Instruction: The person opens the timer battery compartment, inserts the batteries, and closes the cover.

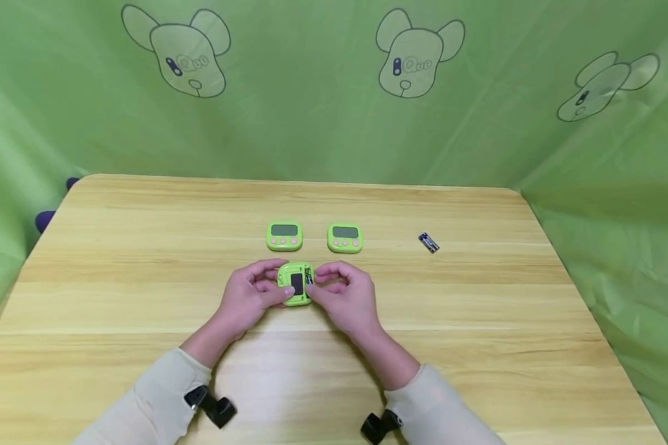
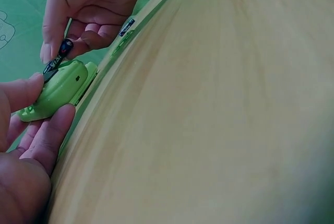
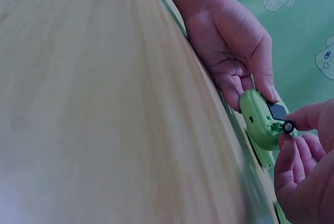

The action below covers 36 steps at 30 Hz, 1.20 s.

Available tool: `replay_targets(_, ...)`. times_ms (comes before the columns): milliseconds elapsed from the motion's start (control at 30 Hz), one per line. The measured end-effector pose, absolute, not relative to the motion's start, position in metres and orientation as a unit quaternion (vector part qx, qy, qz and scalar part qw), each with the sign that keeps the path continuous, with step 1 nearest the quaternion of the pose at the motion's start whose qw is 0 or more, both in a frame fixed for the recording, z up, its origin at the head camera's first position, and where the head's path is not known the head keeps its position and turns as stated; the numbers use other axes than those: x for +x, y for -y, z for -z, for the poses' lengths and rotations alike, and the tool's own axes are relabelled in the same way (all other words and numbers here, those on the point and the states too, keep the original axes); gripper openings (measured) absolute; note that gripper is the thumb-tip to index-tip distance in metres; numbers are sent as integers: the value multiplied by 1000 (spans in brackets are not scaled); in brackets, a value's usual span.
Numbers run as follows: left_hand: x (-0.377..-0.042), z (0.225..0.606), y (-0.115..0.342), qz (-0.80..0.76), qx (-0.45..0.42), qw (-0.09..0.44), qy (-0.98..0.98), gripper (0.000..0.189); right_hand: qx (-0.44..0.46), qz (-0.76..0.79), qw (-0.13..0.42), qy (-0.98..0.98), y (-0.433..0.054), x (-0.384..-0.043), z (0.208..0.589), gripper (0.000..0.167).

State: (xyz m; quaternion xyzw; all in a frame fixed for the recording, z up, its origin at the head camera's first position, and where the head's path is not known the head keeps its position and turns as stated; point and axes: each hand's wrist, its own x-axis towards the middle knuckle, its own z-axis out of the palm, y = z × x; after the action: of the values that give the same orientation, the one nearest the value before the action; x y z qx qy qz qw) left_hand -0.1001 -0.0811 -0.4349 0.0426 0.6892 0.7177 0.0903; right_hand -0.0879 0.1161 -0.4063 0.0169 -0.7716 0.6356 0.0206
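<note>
Right hand (image 1: 347,301) partly hides a battery (image 1: 308,275) at the green device (image 1: 296,281).

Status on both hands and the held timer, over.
Left hand holding green timer, compartment uncovered. Right hand pinching battery at compartment. Two other timers beyond, not obstructing.

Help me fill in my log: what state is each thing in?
Held timer, back facing up, battery slot open
Held battery, tilted at the slot
Left tabletop timer, face up, screen looks blank
Right tabletop timer, face up, screen looks blank
Spare batteries, lying side by side
Left hand, gripping held timer
Right hand, pinching held battery
</note>
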Motion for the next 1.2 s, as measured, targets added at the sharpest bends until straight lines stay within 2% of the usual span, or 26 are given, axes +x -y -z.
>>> replay_targets(267, -100, 435, 80, -720, 43, 86, -687, 51, 16, -582, 45, 812, -111, -91, 407, 25)
replay_targets(500, -99, 434, 80, -723, 26, 91, -685, 52, 61, -577, 46, 813, -121, -91, 409, 29)
replay_targets(700, -99, 433, 80, -731, 23, 101, -674, 54, 151, -568, -28, 809, -138, -91, 406, 52)
replay_targets(867, -100, 434, 82, -740, 28, 109, -664, 53, 171, -552, -85, 812, -138, -91, 407, 59)
replay_targets(967, -100, 433, 82, -741, 26, 108, -662, 52, 156, -560, -81, 810, -134, -91, 410, 57)
replay_targets(1200, -101, 432, 80, -732, 17, 99, -673, 48, 103, -594, -30, 797, -125, -91, 418, 52)
